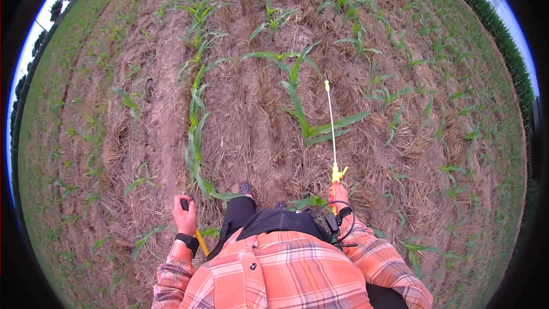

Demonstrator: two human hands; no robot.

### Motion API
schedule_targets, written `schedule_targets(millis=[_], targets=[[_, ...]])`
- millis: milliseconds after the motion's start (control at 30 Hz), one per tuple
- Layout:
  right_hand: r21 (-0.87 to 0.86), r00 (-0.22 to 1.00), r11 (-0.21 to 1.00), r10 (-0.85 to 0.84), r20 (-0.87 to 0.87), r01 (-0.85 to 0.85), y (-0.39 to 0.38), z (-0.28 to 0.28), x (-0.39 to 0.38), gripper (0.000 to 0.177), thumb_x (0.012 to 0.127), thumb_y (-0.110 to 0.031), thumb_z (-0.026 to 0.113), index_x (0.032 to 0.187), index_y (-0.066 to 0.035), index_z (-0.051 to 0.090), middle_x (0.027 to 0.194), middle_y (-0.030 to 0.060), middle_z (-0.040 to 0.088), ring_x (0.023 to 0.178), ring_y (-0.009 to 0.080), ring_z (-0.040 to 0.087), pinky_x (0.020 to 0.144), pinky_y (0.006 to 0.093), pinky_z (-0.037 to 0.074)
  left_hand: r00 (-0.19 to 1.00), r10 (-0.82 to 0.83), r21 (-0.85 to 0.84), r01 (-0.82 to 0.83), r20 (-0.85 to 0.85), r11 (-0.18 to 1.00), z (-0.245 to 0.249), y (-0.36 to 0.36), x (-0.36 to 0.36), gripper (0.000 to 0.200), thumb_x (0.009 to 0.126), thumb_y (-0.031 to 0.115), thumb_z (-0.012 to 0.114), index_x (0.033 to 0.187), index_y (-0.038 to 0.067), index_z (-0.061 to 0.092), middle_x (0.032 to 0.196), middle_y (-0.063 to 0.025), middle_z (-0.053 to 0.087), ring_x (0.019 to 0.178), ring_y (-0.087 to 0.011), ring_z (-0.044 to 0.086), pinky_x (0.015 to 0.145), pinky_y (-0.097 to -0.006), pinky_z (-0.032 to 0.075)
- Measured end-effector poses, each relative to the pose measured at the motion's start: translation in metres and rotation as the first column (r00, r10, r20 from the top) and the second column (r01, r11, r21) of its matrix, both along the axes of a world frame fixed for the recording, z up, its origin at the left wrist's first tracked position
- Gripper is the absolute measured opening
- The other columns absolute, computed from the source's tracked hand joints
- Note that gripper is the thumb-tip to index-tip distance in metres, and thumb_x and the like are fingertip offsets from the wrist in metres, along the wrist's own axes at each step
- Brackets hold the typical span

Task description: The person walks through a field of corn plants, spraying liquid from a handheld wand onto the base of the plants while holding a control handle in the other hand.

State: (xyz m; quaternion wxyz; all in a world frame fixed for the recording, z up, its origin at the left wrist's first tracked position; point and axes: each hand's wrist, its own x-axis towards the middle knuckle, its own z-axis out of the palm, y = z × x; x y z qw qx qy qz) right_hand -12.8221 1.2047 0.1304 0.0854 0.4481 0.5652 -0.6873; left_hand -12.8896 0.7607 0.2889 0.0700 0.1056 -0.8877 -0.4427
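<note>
My left hand (pixel 185 216), at the lower left, is closed around a black grip (pixel 184 204). A yellow lever (pixel 202 242) shows just below that hand, beside the black wristband. On the right, my right hand (pixel 338 195) is wrapped round the yellow handle of a spray wand (pixel 331 126). The wand's thin white tube points forward, away from me, and ends in a yellow nozzle (pixel 327 86) over the soil, right of a green maize plant (pixel 294 80). A thin black hose loops beside my right wrist.
Rows of young maize (pixel 195 131) run forward over brown soil strewn with dry straw (pixel 420 146). My shoe (pixel 245 187) is beside the left row. A dark green hedge (pixel 497 34) borders the field at right, and trees (pixel 56 9) stand at the far left.
</note>
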Motion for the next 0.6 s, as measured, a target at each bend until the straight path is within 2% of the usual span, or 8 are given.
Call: schedule_targets(millis=[67, 133, 233, 367, 400, 500, 567, 600], targets=[[-0.003, 0.996, 0.996, -0.084, -0.012, 0.084, 0.002, -0.001, -0.011, 0.04, 0.081, -0.047, 0.042, 0.075, -0.008, 0.046, 0.05, 0.0028, 0.042, 0.032, 0.0103, 0.036, 0.027, 0.024, 0.028, 1.0, -0.001, -0.008, 0.001, 0.02, 1.0, -0.005, -0.004, -0.016, 0.01, 0.071, 0.004, 0.053, 0.078, 0.004, 0.046, 0.057, -0.0032, 0.04, 0.05, -0.0106, 0.04, 0.047, -0.0254, 0.034], [0.02, 0.995, 0.995, -0.097, 0.001, 0.097, -0.001, 0.0, -0.025, 0.04, 0.081, -0.048, 0.042, 0.075, -0.008, 0.046, 0.05, 0.0028, 0.042, 0.031, 0.0104, 0.036, 0.027, 0.024, 0.028, 0.991, -0.063, -0.045, 0.058, -0.116, 0.997, -0.013, -0.007, -0.04, 0.011, 0.071, 0.005, 0.054, 0.078, 0.004, 0.046, 0.057, -0.0045, 0.04, 0.05, -0.0118, 0.039, 0.047, -0.0266, 0.033], [0.052, 0.995, 0.994, -0.097, -0.008, 0.098, -0.013, 0.002, -0.053, 0.041, 0.081, -0.049, 0.042, 0.075, -0.008, 0.046, 0.05, 0.0025, 0.042, 0.031, 0.0102, 0.035, 0.026, 0.0239, 0.028, 0.998, -0.043, -0.002, 0.043, -0.038, 0.999, -0.005, -0.007, -0.076, 0.011, 0.07, 0.005, 0.054, 0.078, 0.004, 0.046, 0.057, -0.0052, 0.041, 0.05, -0.0129, 0.04, 0.047, -0.0279, 0.034], [0.044, 0.999, 0.999, 0.014, 0.035, -0.015, -0.036, 0.007, -0.099, 0.041, 0.081, -0.048, 0.042, 0.075, -0.008, 0.046, 0.049, 0.0013, 0.041, 0.031, 0.0096, 0.035, 0.026, 0.0241, 0.027, 0.996, -0.038, 0.043, 0.041, -0.077, 0.998, -0.021, -0.027, -0.118, 0.01, 0.07, 0.004, 0.054, 0.078, 0.004, 0.046, 0.056, -0.0044, 0.042, 0.048, -0.0128, 0.041, 0.046, -0.0272, 0.035], [0.047, 0.996, 0.996, 0.073, 0.043, -0.075, -0.044, 0.01, -0.111, 0.041, 0.081, -0.048, 0.042, 0.075, -0.008, 0.046, 0.049, 0.001, 0.041, 0.032, 0.0094, 0.035, 0.027, 0.0235, 0.027, 1.0, -0.017, 0.087, 0.02, -0.026, 0.996, -0.013, -0.029, -0.126, 0.01, 0.07, 0.004, 0.053, 0.078, 0.004, 0.046, 0.056, -0.004, 0.042, 0.047, -0.0124, 0.041, 0.045, -0.0265, 0.034], [0.055, 0.985, 0.985, 0.162, 0.05, -0.165, -0.069, 0.013, -0.146, 0.038, 0.082, -0.045, 0.042, 0.075, -0.008, 0.046, 0.049, -0.0002, 0.04, 0.034, 0.0085, 0.036, 0.03, 0.0216, 0.027, 0.996, 0.002, 0.06, 0.004, -0.093, 0.998, -0.015, -0.047, -0.147, 0.01, 0.07, 0.003, 0.053, 0.078, 0.004, 0.047, 0.056, -0.0046, 0.043, 0.047, -0.0123, 0.041, 0.045, -0.0267, 0.035], [0.092, 0.955, 0.952, 0.286, 0.075, -0.292, -0.087, 0.015, -0.169, 0.036, 0.083, -0.042, 0.042, 0.073, -0.008, 0.047, 0.049, -0.0007, 0.04, 0.034, 0.0079, 0.035, 0.032, 0.0217, 0.028, 0.997, 0.01, 0.066, -0.005, -0.078, 0.998, -0.02, -0.059, -0.158, 0.01, 0.07, 0.003, 0.053, 0.078, 0.004, 0.047, 0.056, -0.0048, 0.043, 0.048, -0.0123, 0.041, 0.046, -0.0269, 0.035], [0.074, 0.935, 0.94, 0.321, 0.148, -0.334, -0.1, 0.036, -0.183, 0.034, 0.084, -0.038, 0.042, 0.071, -0.007, 0.047, 0.049, -0.001, 0.041, 0.036, 0.0077, 0.036, 0.034, 0.0226, 0.029, 0.998, 0.014, 0.07, -0.009, -0.066, 0.997, -0.022, -0.064, -0.164, 0.01, 0.07, 0.004, 0.054, 0.078, 0.005, 0.047, 0.056, -0.005, 0.043, 0.048, -0.0122, 0.042, 0.046, -0.027, 0.035]])
